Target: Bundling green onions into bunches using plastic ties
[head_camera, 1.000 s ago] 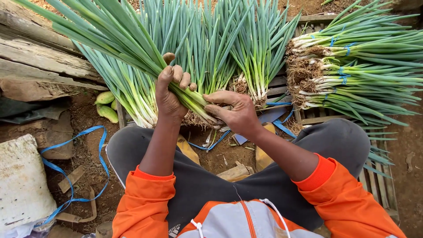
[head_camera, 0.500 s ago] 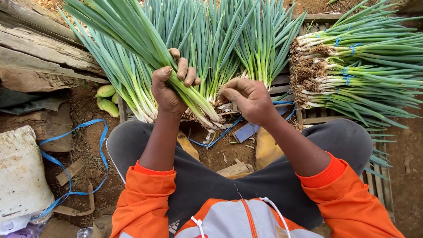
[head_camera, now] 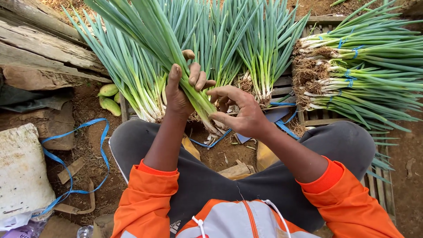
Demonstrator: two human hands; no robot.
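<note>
My left hand [head_camera: 181, 90] grips a bunch of spring onions [head_camera: 152, 33] by its lower stalks, leaves pointing up and away to the left. My right hand [head_camera: 240, 110] pinches the white root end of that same bunch [head_camera: 211, 119], fingers curled around the stalks. More loose spring onions [head_camera: 260, 53] lean upright just behind my hands. My knees in grey trousers [head_camera: 145, 141] frame the work spot, and my sleeves are orange.
Tied bundles of spring onions [head_camera: 361, 75] with blue straps lie stacked on a wooden slat pallet [head_camera: 383, 189] at right. Blue strapping [head_camera: 94, 145] loops over the dirt at left, near a white sack [head_camera: 22, 172], weathered planks [head_camera: 39, 48] and small green fruits [head_camera: 109, 99].
Both hands shifted slightly right and down with the bunch. My right hand slid along the stalks toward the root end, and the bunch tilted more to the left.
</note>
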